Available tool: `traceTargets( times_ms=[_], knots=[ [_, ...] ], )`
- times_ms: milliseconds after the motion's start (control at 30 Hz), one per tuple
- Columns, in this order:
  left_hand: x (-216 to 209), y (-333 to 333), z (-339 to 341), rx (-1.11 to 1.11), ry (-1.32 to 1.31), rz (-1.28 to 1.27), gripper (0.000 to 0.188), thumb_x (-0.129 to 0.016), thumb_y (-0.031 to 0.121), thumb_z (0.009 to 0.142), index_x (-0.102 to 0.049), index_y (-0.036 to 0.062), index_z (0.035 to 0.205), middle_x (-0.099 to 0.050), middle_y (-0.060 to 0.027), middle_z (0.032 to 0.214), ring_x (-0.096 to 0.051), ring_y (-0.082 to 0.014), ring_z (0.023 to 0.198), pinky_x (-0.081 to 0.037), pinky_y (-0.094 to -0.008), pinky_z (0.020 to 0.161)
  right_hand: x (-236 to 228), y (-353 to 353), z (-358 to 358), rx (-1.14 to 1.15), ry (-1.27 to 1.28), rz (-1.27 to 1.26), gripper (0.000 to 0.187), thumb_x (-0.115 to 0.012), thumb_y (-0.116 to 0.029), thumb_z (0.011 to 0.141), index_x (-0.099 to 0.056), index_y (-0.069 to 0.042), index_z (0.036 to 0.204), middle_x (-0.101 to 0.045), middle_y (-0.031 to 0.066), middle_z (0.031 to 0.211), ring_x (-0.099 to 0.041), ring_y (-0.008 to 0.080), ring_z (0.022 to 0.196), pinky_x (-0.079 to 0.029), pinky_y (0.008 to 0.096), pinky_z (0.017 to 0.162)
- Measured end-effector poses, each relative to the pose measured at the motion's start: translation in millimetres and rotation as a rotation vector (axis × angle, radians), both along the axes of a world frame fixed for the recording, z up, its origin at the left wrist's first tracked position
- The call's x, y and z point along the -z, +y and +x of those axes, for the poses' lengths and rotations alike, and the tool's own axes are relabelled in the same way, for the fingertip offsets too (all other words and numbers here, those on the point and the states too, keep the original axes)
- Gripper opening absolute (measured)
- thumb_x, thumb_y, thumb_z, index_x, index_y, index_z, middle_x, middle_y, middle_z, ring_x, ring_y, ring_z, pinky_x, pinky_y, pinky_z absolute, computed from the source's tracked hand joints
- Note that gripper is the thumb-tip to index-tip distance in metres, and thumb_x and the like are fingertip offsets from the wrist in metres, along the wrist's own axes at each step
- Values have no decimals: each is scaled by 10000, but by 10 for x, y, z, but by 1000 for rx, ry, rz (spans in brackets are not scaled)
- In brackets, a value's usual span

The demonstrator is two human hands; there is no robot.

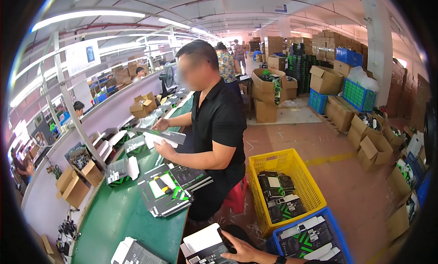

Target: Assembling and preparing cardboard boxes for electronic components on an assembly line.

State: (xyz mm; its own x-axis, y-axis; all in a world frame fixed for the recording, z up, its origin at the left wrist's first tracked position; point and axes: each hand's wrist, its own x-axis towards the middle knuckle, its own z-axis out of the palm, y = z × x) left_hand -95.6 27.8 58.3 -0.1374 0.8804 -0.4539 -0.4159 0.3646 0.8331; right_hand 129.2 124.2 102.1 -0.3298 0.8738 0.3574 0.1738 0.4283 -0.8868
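At the bottom edge, my right hand grips a black carton with a raised white flap, fingers spread over its side. A dark band circles that wrist. My left hand is out of sight. To the left, another black-and-white carton lies on the green table. Beyond it sits a stack of flat printed cartons in black and green, with a small yellow-and-black object on top. Across from me a co-worker in a black shirt holds a carton in both hands.
On my right, a yellow crate and a blue crate hold several flat cartons. Folded boxes stand along the table. An open brown box rests by the partition. A red stool is beside the co-worker. Brown boxes line the right.
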Motion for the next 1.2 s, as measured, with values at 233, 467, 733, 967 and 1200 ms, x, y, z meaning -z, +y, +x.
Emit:
traceTargets(
  times_ms=[233, 467, 733, 967, 1200],
  knots=[
    [-112, 100, 37, 54, 119, 186, 423, -575, 276, 1036, -445, 139, 1415, -556, -31, 1164, -521, -134, 970, -447, -259, 794, 369, 300, 78, -146, -195, -160, 302, -737, -315, 939, -684, -19, 915, -585, 92, 956, -607, 222, 888, -480, 342, 786],
    [-251, 77, -201, 109, 416, 207, 237, -592, 253, 997, -543, 35, 918, -601, -151, 1111, -571, -202, 1011, -416, -375, 952, 253, 44, -92, -112, 50, -142, 322, -792, -167, 890, -703, -33, 1169, -663, 108, 1062, -572, 155, 765, -459, 287, 648],
    [-227, 28, 69, -163, 347, 352, 443, -701, 57, 928, -540, 32, 1340, -661, -111, 1131, -632, -201, 1052, -488, -340, 971, 283, 120, 26, -208, 94, -449, 256, -703, -144, 950, -654, -8, 1162, -684, 75, 1007, -555, 87, 827, -456, 252, 793],
    [-625, 97, 130, -205, 518, 377, 123, -748, 81, 893, -667, 11, 955, -661, -100, 972, -639, -218, 904, -497, -325, 829, -243, 139, -68, -236, 126, -539, 211, -608, -186, 1024, -668, 15, 1042, -720, 102, 1073, -636, 133, 982, -484, 291, 906],
    [-791, -70, 151, -219, 398, 299, 288, -696, 21, 894, -689, 12, 1181, -649, -85, 1017, -633, -176, 956, -488, -305, 883, -319, -61, -84, -183, 94, -586, 196, -637, -112, 989, -651, 11, 1142, -707, 89, 1092, -625, 114, 1004, -479, 269, 866]
  ],
)
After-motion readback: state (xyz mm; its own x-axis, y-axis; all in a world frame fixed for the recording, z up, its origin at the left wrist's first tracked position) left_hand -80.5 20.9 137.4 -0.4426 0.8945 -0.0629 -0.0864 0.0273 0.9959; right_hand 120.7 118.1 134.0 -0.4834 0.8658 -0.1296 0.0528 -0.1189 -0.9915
